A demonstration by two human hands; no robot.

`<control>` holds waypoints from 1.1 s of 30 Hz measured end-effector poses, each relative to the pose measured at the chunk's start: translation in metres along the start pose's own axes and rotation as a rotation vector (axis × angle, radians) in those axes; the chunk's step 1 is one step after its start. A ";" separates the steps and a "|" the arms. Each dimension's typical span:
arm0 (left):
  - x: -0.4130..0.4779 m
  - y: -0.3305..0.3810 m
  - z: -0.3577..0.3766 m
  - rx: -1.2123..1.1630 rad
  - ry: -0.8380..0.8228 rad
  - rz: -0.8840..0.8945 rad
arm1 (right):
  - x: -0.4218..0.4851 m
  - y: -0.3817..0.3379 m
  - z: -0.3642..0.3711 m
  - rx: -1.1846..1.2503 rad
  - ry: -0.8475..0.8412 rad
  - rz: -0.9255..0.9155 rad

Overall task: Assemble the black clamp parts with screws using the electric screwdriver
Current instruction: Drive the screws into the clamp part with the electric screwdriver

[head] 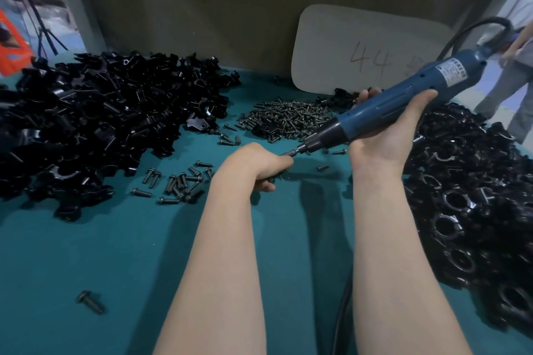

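Loose clamp parts (101, 118) heap along the bench's (86, 253) left edge. Near its middle our left hand (259, 166) is clenched round a mostly hidden clamp piece (277, 176), the bit (291, 152) touching it. Our right hand (386, 130) grips the screwdriver (403, 98). We judge it best to keep the bit square to the piece, press steadily and hold the piece firm so nothing spins.

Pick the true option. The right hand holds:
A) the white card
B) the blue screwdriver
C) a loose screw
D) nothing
B: the right hand grips the screwdriver round its body, with the bit angled down toward the left hand, which pinches a dark part.
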State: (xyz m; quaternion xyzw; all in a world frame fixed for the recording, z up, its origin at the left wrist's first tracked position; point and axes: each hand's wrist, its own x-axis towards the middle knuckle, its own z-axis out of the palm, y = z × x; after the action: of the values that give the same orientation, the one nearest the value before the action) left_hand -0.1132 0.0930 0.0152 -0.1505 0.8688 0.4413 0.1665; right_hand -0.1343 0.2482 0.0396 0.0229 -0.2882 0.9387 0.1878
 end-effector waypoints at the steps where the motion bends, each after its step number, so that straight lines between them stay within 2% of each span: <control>1: 0.000 0.001 0.001 -0.005 -0.015 0.004 | 0.000 -0.002 -0.001 -0.003 0.005 -0.001; 4: -0.002 0.003 0.004 0.000 -0.040 0.026 | 0.000 -0.008 0.000 -0.015 -0.041 -0.002; 8: -0.007 0.008 0.000 0.076 -0.022 0.052 | 0.000 -0.017 0.003 0.027 -0.211 0.005; 10: -0.009 0.010 -0.003 0.087 -0.017 0.047 | 0.000 -0.019 0.007 0.015 -0.242 -0.006; 14: -0.008 0.009 -0.004 0.059 -0.044 0.060 | -0.003 -0.019 0.009 -0.023 -0.179 -0.024; 18: -0.011 0.005 -0.002 -0.009 -0.166 0.019 | -0.002 -0.025 0.006 0.055 -0.196 -0.015; 22: 0.000 0.000 -0.006 -0.078 0.022 -0.016 | 0.000 -0.021 0.006 0.044 -0.068 -0.045; 24: 0.008 -0.006 -0.008 -0.245 0.167 0.011 | 0.002 -0.019 0.008 0.049 0.003 -0.060; 27: 0.016 -0.007 -0.009 -0.720 0.323 0.102 | 0.004 -0.017 0.008 0.112 0.077 -0.011; 30: 0.014 -0.004 -0.006 -1.128 0.237 0.103 | 0.003 -0.014 0.006 0.061 0.105 0.042; 33: 0.016 -0.005 -0.002 -1.277 0.170 0.071 | 0.000 -0.013 0.007 -0.012 0.107 0.067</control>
State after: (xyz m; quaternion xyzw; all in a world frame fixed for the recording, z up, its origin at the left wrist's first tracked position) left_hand -0.1256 0.0864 0.0060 -0.2257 0.4499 0.8631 -0.0401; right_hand -0.1304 0.2538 0.0524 -0.0383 -0.2841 0.9426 0.1715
